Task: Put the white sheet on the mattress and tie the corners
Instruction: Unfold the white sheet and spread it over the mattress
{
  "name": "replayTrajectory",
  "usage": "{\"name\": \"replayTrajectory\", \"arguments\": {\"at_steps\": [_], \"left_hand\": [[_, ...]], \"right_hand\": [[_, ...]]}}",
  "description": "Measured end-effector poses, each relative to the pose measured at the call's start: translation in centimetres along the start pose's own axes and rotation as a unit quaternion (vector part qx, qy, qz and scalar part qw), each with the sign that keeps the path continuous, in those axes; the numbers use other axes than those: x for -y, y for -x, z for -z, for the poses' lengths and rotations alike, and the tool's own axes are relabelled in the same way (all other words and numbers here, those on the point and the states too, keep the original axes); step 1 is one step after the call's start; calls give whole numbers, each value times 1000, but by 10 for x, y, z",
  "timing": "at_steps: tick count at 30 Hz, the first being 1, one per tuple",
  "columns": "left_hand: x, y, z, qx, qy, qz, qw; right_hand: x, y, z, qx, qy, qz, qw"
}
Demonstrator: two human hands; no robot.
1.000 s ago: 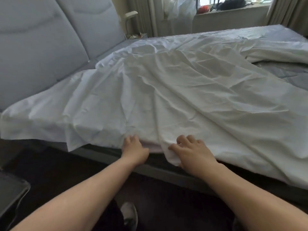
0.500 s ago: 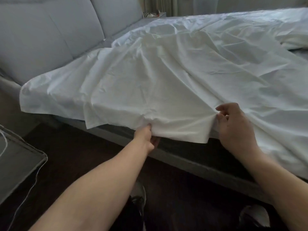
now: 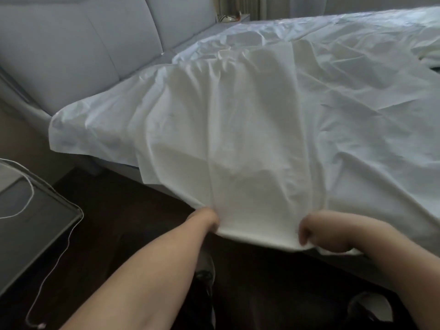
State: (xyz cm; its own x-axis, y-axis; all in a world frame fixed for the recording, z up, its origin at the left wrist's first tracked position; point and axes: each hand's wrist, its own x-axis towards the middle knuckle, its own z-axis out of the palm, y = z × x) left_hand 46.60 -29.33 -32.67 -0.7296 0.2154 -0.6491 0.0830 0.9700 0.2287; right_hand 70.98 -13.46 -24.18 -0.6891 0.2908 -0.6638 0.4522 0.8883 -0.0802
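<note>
Fingers [image 3: 302,234] of both hands curled tight on the white sheet's [image 3: 250,144] near hem.
Left hand [image 3: 206,219] and right hand [image 3: 316,231] gripped the hem off the near edge of the bed, the sheet lying rumpled over the mattress [image 3: 436,70]; left of the bed stood a grey padded headboard [image 3: 71,44] and a dark tabletop [image 3: 31,217] carrying a white cable [image 3: 27,186].

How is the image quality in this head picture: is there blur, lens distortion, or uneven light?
Head view: soft overall, both hands smeared, left hand and right hand, which grip the white sheet; the wide lens bends the headboard lines; light falls from the far side, brightening the sheet's top, while the floor is nearly black.
</note>
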Motion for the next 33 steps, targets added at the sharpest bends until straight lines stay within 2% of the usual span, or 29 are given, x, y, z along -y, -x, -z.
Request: {"name": "replayTrajectory", "arguments": {"at_steps": [1, 2, 3, 5, 6, 8, 9, 11, 12, 13, 14, 15, 17, 19, 20, 22, 24, 26, 29, 31, 33], "left_hand": [[5, -7, -4, 19, -35, -1, 999], [7, -9, -8, 13, -23, 6, 1000], [5, -12, -10, -12, 23, 27, 999], [-7, 8, -3, -112, 116, 42, 986], [-15, 22, 5, -170, 147, 7, 974], [-33, 42, 16, -229, 153, -86, 958], [-39, 50, 17, -259, 130, -153, 945], [-51, 60, 17, -325, 49, -307, 893], [-60, 64, 12, -327, -14, -383, 864], [-63, 65, 11, -305, -92, -434, 843], [-70, 67, 7, -255, -179, -466, 828], [-76, 68, 2, -192, -262, -474, 818], [-83, 73, -8, -120, -371, -446, 806], [-98, 93, -13, -152, -391, -434, 798], [-105, 102, -10, -177, -380, -427, 801], [-128, 126, -8, -170, -339, -438, 815], [-148, 148, -12, -128, -304, -471, 818], [-168, 172, -25, -120, -311, -526, 782], [-198, 207, -53, -103, -315, -608, 722], [-216, 227, -72, -74, -312, -641, 697], [-229, 245, -94, -50, -315, -666, 674]], "right_hand": [[4, -4, -6, 23, 15, 5, 1000], [9, -6, -10, 42, 39, 9, 998], [12, -8, -13, 49, 59, 12, 997], [13, -9, -12, 12, 52, 17, 998], [11, -8, -8, -33, 20, 13, 999], [1, -6, 3, -181, -70, -5, 981], [-5, -2, 11, -265, -119, -16, 957], [-20, 4, 21, -417, -211, -30, 883], [-30, 11, 24, -465, -235, -44, 853], [-37, 13, 25, -481, -245, -57, 840], [-48, 17, 23, -469, -239, -81, 847], [-58, 20, 17, -431, -219, -109, 869], [-72, 24, 4, -320, -175, -141, 920], [-86, 39, -11, -270, -186, -159, 931], [-90, 42, -13, -286, -209, -160, 921], [-104, 64, -20, -367, -282, -198, 864], [-120, 87, -27, -465, -330, -243, 785], [-138, 119, -38, -534, -369, -286, 705], [-165, 158, -72, -559, -433, -359, 610], [-176, 181, -99, -546, -459, -401, 575], [-181, 204, -126, -527, -469, -436, 559]]}}
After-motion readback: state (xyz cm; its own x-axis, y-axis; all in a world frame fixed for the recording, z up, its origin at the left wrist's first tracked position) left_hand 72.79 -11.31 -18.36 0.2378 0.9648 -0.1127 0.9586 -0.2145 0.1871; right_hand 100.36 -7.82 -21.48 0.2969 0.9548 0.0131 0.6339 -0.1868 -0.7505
